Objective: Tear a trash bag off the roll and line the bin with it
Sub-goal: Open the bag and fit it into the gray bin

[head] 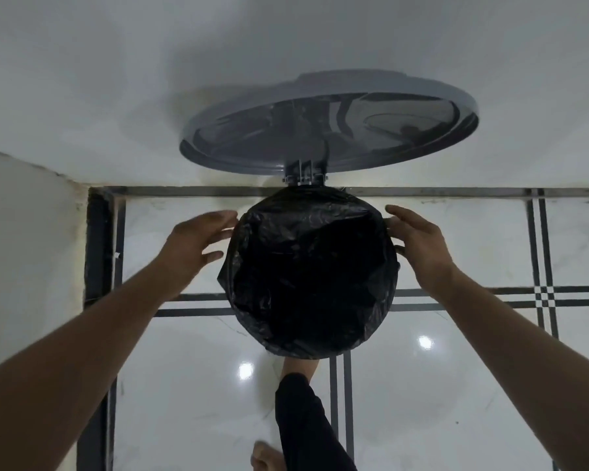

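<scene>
Wall [24,232]: white, at far left, meeting the floor along a dark strip.
Left hand [193,244]: reaches in from lower left, fingers straight and spread, holding nothing; fingertips [230,217] lie at the left edge of the bag's rim, touching it or just short of it, I cannot tell which.
Trash bag [312,277]: black plastic, already in the bin, its mouth folded over the round rim and hanging crinkled around the outside; it sits between the two hands.
Bin: body hidden under the bag; only the opening shows.
Lid [330,120]: grey, round, raised on a hinge [303,173] at the far side of the rim, glossy underside facing me.
Foot [298,367]: bare, dark trouser leg above it, at the bin's near base.
Right hand [422,248]: comes from lower right, fingers extended and loose, gripping nothing; thumb and fingertips sit against the bag's right edge.
Floor [473,385]: glossy white tile with dark inlaid lines.
</scene>
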Demonstrator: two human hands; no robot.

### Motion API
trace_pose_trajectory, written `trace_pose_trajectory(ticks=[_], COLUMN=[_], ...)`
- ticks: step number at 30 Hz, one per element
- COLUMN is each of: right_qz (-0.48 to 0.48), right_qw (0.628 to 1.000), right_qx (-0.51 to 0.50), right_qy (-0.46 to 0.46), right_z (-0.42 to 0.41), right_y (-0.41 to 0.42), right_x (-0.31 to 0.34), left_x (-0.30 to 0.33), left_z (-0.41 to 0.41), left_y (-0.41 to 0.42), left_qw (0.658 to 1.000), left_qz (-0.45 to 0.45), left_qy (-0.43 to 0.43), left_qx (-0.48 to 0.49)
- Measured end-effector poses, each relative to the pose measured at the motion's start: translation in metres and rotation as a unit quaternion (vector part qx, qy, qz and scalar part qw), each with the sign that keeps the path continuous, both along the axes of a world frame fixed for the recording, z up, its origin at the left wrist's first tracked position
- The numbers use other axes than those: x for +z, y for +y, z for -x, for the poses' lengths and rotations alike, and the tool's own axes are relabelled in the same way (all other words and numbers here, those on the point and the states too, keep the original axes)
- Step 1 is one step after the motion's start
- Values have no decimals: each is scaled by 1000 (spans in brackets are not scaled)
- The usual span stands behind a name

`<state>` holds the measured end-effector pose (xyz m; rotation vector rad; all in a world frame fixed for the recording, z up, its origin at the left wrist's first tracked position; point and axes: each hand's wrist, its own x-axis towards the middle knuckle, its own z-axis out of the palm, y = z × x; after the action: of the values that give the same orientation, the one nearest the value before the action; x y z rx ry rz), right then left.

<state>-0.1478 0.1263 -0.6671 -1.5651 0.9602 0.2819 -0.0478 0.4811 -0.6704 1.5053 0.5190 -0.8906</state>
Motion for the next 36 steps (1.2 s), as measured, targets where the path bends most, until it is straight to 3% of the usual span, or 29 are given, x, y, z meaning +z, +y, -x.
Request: trace_pose_trajectory(ticks=[3,6,10,14,18,22,25,28,36], right_qz=[132,185,95,-85,-202,-250,-275,-308,-340], right_qw=[988,975,983,968,945,932,921,909,890], right_qx=[-80,-126,-153,-233,-234,-231,-245,-238,-258], right_qy=[17,22,27,44,103,123,128,149,161], right_z=[34,71,95,95,95,90,88,88,85], right_y=[17,41,55,55,47,37,32,28,27], right_x=[12,23,11,13,19,26,27,27,21], left_x=[9,15,11,6,4,2,3,7,23], left_z=[55,99,122,129,128,127,133,129,126], left_y=[5,-9,-24,-27,-24,-23,-25,-27,-26], left_qw=[993,984,959,922,928,938,939,927,911], left_qz=[-85,-64,-22,-49,-121,-162,-188,-113,43], left_qy=[-47,-16,8,7,-39,-69,-31,62,189], left_qx=[71,168,281,383,351,299,286,351,363])
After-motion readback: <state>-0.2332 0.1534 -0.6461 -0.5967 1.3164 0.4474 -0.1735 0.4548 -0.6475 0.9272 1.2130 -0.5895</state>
